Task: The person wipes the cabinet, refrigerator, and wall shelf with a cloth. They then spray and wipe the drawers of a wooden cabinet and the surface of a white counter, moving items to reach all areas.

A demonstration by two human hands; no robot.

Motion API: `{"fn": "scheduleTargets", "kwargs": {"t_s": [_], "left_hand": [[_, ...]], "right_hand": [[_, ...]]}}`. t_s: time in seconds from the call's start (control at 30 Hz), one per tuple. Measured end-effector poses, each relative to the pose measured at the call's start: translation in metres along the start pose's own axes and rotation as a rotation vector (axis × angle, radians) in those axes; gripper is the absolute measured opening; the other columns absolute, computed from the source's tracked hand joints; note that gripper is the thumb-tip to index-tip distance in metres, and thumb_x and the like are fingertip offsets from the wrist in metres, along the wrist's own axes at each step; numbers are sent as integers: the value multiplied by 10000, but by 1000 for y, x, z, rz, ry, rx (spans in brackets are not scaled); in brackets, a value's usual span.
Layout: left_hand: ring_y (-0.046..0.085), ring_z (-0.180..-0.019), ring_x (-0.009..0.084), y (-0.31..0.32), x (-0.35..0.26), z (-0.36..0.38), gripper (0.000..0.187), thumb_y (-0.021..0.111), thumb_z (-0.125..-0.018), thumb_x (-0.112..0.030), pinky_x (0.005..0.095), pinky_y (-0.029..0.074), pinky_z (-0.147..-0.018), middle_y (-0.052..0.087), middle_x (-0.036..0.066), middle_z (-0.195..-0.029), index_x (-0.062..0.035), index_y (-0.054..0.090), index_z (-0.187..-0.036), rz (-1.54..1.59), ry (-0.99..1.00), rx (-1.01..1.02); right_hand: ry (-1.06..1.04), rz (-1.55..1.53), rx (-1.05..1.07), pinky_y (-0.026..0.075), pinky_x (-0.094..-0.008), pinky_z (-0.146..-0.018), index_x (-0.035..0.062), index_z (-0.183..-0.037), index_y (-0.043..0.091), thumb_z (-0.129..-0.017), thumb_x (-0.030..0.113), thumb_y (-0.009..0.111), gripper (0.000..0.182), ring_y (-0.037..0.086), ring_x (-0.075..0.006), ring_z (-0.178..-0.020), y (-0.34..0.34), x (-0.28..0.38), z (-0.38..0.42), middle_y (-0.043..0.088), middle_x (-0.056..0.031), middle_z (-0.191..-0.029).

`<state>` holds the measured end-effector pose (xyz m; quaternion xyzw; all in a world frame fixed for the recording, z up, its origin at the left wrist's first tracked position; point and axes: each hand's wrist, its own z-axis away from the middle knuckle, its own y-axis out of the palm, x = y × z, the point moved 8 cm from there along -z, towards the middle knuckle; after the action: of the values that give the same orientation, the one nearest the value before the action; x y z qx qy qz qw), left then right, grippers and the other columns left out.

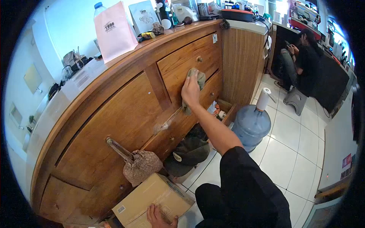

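My right hand (190, 90) presses a grey-green cloth (200, 77) flat against the front of a wooden drawer (190, 57) of a large cabinet, with my arm stretched out. The cloth hangs down below my palm too. At the bottom of the view my left hand (159, 217) rests on top of a cardboard box (152, 195) that stands on the floor against the cabinet. Its fingers lie spread over the box's edge.
A woven bag (138, 165) hangs from a cabinet handle. A dark cap (190, 152) lies below a low drawer (225, 110) that stands open. A blue water jug (251, 125) stands on white tiles. A pink paper bag (114, 32) stands on the counter. Another person (304, 64) sits at the far right.
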<state>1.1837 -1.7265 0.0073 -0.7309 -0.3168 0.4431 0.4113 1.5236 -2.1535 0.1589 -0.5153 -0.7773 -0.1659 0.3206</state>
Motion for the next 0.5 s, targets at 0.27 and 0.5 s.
{"fn": "scheduleTargets", "kwargs": {"t_s": [0.27,0.5], "left_hand": [[366,-1321,471,-6,-5,7,736,661,-850,-411,613,254,-1104,428,266,-1416,12,419,-1401,19,132,-68],[383,-1299,494,-25,3,12,774,714,-767,-389,611,269,-1109,442,290,-1375,29,438,-1358,105,78,-161]], "right_hand": [[478,-582,242,505,-407,-875,-13,-1174,612,-1026,281,418,383,641,-300,-929,-61,4,65,671,-149,-1052],[843,-1115,45,536,-450,-855,-15,-1166,630,-1021,357,392,465,665,-326,-929,-116,-8,23,684,-164,-1080]]}}
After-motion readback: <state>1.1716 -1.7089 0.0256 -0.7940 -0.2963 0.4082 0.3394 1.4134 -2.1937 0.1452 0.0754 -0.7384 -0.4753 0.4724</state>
